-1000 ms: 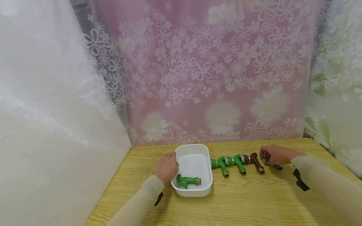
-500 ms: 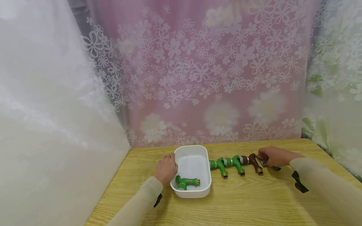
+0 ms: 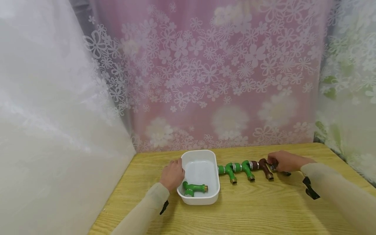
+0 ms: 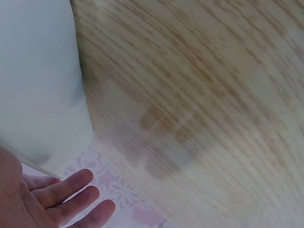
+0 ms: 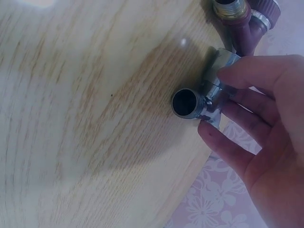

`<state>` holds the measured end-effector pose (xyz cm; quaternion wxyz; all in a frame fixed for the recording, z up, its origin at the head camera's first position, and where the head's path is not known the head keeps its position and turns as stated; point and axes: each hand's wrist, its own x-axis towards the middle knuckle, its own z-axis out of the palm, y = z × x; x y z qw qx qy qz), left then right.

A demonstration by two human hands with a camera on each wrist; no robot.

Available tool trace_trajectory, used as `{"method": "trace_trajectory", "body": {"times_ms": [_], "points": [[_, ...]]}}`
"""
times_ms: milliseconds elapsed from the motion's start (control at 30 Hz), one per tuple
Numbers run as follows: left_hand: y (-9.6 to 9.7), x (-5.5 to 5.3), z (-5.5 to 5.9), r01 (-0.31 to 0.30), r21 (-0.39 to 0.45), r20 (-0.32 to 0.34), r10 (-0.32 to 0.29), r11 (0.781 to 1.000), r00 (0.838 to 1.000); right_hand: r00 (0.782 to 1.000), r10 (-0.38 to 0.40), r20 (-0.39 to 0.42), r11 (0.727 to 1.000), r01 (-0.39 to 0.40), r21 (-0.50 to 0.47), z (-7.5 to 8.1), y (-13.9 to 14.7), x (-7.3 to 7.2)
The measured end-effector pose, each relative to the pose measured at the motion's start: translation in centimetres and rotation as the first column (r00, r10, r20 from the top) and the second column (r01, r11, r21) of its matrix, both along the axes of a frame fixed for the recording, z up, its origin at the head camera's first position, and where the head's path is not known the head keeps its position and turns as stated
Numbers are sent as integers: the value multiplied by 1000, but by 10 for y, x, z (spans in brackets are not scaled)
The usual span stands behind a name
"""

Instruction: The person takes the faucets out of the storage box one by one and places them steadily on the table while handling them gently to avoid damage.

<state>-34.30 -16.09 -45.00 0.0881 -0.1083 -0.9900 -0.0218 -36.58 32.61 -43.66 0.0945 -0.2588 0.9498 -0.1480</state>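
Observation:
My left hand [image 3: 172, 175] holds the left rim of a white rectangular tub [image 3: 217, 176]; in the left wrist view its fingers [image 4: 71, 194] spread loosely beside the outer wall. Inside the tub lies a green tap [image 3: 195, 188] with a brass-coloured threaded end. My right hand [image 3: 286, 162] pinches a chrome metal tap [image 5: 209, 97], its threaded open end facing the wrist camera. The chrome tap lies on the table at the right end of a row, beside a dark brown tap [image 3: 265, 169]. Further left in that row are two green taps [image 3: 246, 168], reaching to the tub's right side.
The wood-grain table [image 3: 235, 212] extends in front of the tub and row. A pink flowered curtain [image 3: 223, 98] hangs behind it, with a white sheet [image 3: 58, 130] on the left and a flowered sheet [image 3: 349, 114] on the right.
My right hand has shifted slightly left with the chrome tap, closer to the brown one. The left hand and the tub stay where they were.

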Motion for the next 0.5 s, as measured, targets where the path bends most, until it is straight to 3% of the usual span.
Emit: {"method": "trace_trajectory", "body": {"times_ms": [333, 500], "points": [[1, -2, 1, -4, 3, 6, 4, 1000, 1000, 1000, -6, 1, 1000, 6, -6, 6, 1, 3], [-1, -1, 2, -3, 9, 8, 3, 1000, 1000, 999, 10, -34, 1000, -10, -14, 17, -9, 6]]}}
